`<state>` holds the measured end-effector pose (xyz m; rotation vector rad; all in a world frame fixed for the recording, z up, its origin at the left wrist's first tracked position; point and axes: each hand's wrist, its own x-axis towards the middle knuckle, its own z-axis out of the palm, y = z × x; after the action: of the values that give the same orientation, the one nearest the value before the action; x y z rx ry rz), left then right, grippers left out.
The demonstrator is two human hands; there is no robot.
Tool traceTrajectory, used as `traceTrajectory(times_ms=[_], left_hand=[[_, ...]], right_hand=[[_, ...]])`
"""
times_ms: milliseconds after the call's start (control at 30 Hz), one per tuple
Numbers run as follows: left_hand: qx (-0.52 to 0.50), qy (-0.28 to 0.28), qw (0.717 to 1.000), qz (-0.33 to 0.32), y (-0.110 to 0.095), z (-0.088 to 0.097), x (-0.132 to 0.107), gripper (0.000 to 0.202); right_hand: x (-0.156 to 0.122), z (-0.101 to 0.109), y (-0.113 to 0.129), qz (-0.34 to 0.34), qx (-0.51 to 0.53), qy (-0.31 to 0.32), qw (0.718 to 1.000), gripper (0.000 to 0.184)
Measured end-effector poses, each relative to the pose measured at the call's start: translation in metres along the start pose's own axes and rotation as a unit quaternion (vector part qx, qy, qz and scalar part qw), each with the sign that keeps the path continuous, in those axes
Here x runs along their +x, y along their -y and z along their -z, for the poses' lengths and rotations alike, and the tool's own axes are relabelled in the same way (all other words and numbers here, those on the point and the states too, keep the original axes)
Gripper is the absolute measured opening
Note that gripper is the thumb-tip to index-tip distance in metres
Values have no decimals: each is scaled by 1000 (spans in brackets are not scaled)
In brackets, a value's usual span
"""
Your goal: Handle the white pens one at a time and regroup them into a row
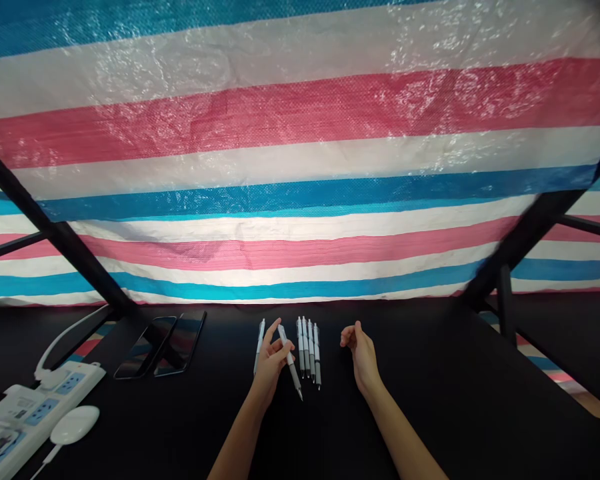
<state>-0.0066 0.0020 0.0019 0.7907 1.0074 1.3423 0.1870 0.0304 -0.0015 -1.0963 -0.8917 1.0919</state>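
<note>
My left hand point(269, 363) is closed round a white pen with a grey grip point(290, 363), its tip slanting down to the right. Just left of that hand, partly covered by it, another white pen point(259, 340) lies on the table. Several matching pens point(309, 350) lie side by side in a row to the right of the held pen, tips toward me. Beyond this row, my right hand point(362, 353) hovers apart from the pens. Its fingers are loosely bent and nothing shows in them.
Two dark phones point(147, 347) lie at the left on the black table point(180, 427). Nearer me are a white power strip point(45, 407) with plugs and a white oval device point(75, 425) on a cable. Black frame bars point(87, 257) flank a striped sheet point(300, 113).
</note>
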Motion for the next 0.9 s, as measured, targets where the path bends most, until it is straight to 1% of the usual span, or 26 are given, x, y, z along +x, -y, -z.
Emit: traceTrajectory(times_ms=[167,333,533,733,900], left_hand=[[4,2,1000,1,-3,0,-2,81],[12,2,1000,1,-6,-2,-4,79],[13,5,1000,-13,-5,-1,-3,76],[25,8,1000,-16,-6,1,-4,73],[36,11,999,-19,-7,1,-4,72]], right_hand=[[0,0,0,-6,10,1,1000,53],[0,0,-1,2,11,6,1000,52],[-1,0,0,-1,-2,5,1000,53],[0,0,-2,-10,27,4,1000,51],[0,0,-3,-12,29,2,999,52]])
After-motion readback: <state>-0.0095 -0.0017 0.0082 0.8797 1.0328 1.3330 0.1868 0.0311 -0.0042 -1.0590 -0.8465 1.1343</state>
